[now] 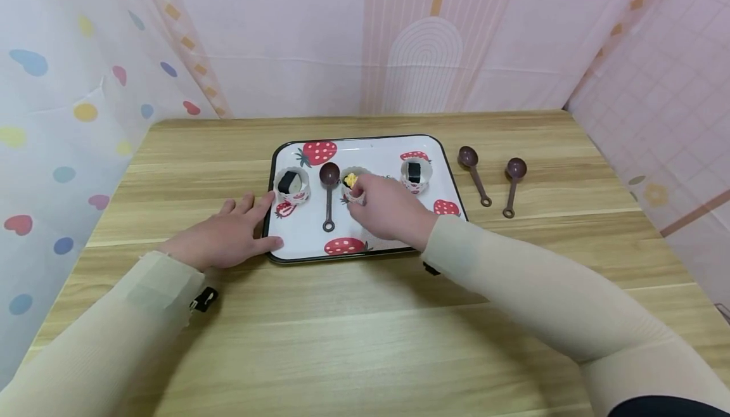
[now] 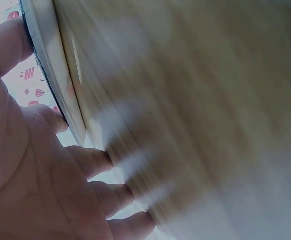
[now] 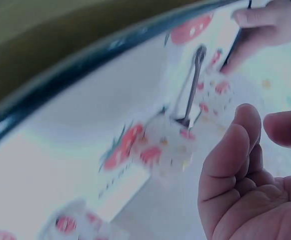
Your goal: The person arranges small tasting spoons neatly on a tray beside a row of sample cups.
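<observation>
A white tray (image 1: 302, 247) with strawberry prints and a black rim lies on the table. My left hand (image 1: 228, 233) is spread at its left edge, thumb and a fingertip at the rim. In the middle of the tray, my right hand (image 1: 390, 208) is over a patterned paper cup (image 1: 355, 196), partly hiding it and a yellow piece (image 1: 350, 180) inside. The right wrist view shows a gap between thumb and bent fingers (image 3: 225, 150), with nothing seen in it. A brown measuring spoon (image 1: 329, 195) lies left of that cup.
Two more paper cups stand on the tray, one at the left (image 1: 293, 196), one at the right (image 1: 416, 186). Each contains a black-and-white piece. Two more brown measuring spoons, one nearer the tray (image 1: 473, 173) and one farther (image 1: 513, 182), lie on the wooden table (image 1: 353, 322).
</observation>
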`<state>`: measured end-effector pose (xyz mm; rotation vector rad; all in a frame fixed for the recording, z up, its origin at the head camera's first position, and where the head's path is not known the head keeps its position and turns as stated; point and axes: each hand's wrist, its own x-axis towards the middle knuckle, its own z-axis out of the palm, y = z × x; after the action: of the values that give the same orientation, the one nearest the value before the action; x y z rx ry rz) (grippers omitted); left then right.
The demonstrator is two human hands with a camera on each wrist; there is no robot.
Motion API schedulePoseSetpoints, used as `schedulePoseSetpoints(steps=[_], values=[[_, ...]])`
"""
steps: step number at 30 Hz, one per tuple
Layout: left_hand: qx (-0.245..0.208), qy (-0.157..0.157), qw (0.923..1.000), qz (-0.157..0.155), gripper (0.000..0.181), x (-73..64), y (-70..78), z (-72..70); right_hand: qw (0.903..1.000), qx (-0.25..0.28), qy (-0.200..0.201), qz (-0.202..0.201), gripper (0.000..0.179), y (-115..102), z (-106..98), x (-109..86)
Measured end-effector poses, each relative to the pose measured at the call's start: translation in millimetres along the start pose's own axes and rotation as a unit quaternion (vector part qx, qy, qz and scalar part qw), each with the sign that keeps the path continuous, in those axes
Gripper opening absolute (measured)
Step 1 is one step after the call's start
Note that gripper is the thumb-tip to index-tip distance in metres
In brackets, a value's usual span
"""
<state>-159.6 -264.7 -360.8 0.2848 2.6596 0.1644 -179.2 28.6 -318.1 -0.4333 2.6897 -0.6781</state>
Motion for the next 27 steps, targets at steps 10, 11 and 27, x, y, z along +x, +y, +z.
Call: schedulePoseSetpoints(steps=[10, 11, 27], values=[[-0.005, -0.004, 1.0000, -0.006, 0.111, -1.9, 1.5, -1.3, 0.9974, 0.009, 0.072, 0.001, 0.028, 45.8, -34.7, -14.6], [-0.005, -0.005, 1.0000, -0.006, 0.111, -1.9, 1.4, -1.3, 0.9968, 0.006, 0.079, 0.001, 0.027, 50.9, -37.6, -15.8], [-0.001, -0.003, 1.0000, -0.003, 0.108, -1.2, 2.0, -2.2, 0.9938, -0.016, 0.080, 0.076, 0.049, 119.3, -63.6, -23.7]])
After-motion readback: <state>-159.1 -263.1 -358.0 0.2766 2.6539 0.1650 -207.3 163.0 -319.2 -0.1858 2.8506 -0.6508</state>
